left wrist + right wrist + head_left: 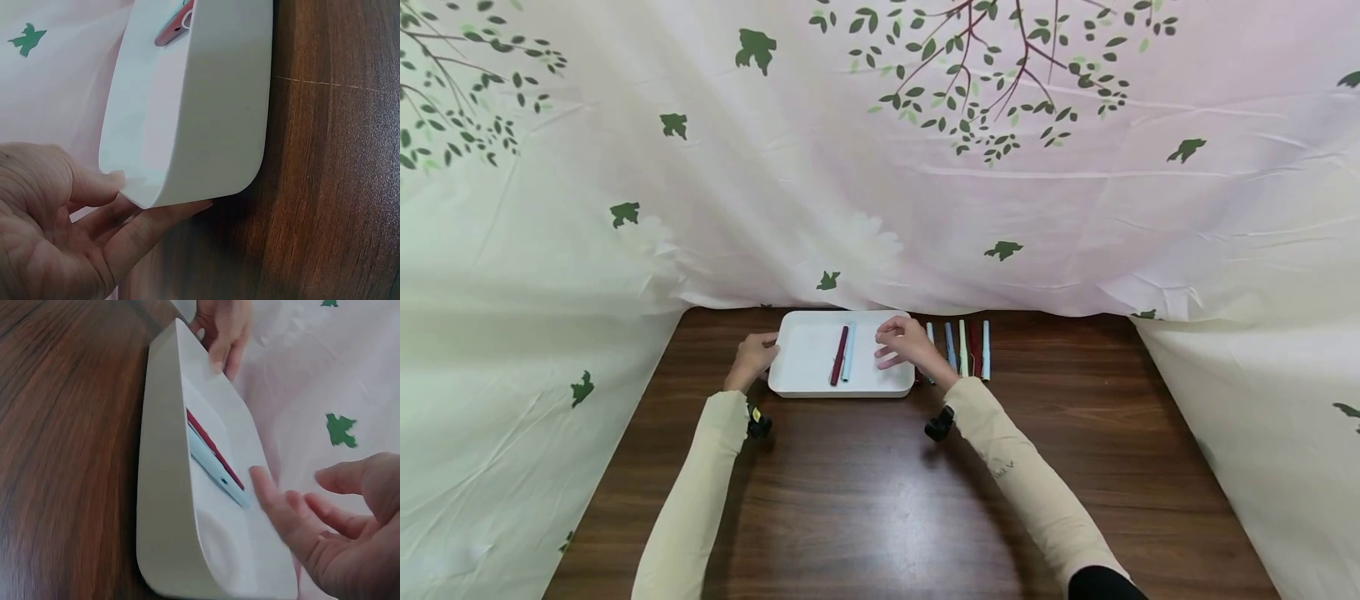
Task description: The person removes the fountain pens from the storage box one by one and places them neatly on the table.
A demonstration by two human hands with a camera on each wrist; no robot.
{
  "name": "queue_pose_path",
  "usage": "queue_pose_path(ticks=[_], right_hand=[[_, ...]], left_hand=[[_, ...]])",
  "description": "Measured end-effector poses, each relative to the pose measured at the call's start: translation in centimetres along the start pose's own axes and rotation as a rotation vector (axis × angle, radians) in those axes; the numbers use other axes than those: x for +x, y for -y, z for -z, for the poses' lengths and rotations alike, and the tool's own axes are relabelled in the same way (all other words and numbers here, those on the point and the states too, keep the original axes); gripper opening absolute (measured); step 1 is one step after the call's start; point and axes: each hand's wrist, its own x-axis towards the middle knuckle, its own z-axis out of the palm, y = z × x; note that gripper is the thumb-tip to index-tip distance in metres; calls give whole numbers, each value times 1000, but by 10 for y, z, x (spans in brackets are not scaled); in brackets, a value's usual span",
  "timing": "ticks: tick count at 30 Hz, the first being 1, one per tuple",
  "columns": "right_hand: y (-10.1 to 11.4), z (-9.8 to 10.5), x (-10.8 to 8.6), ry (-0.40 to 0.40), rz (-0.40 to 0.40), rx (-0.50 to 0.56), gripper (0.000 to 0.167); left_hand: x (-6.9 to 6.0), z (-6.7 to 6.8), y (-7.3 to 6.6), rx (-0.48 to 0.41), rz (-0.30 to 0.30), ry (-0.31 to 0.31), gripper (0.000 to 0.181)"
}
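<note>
A white rectangular tray (805,358) lies at the far side of the table. My left hand (753,358) pinches its left end, thumb (103,186) at the rim and fingers against the outer wall. Inside the tray, side by side, are a slim dark red stick (839,355) and a slim light blue stick (849,353). The red one has a small white loop (187,20) at one end; the blue one shows a small dark hole. Over the tray's right part, my right hand (906,342) holds nothing, its thumb and fingers apart.
To the right of the tray lies a row of similar slim sticks, among them a blue one (951,346), a pale green one (962,348), a dark red one (976,348) and a light blue one (987,350). A patterned cloth (1037,208) hangs behind the brown table (865,500).
</note>
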Motion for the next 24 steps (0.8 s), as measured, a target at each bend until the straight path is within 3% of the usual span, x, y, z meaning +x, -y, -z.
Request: queue_pose_path(ticks=[6, 12, 17, 24], right_hand=[[-4, -32, 16, 37, -88, -183, 26], [-14, -57, 25, -51, -150, -357, 22], [-15, -66, 31, -98, -124, -421, 23], [-13, -74, 39, -126, -136, -408, 25]], left_hand=[[-2, 4, -1, -38, 23, 4, 48], [-2, 5, 4, -48, 24, 25, 50], [-2, 7, 7, -78, -6, 35, 50], [-2, 9, 7, -94, -13, 35, 50]])
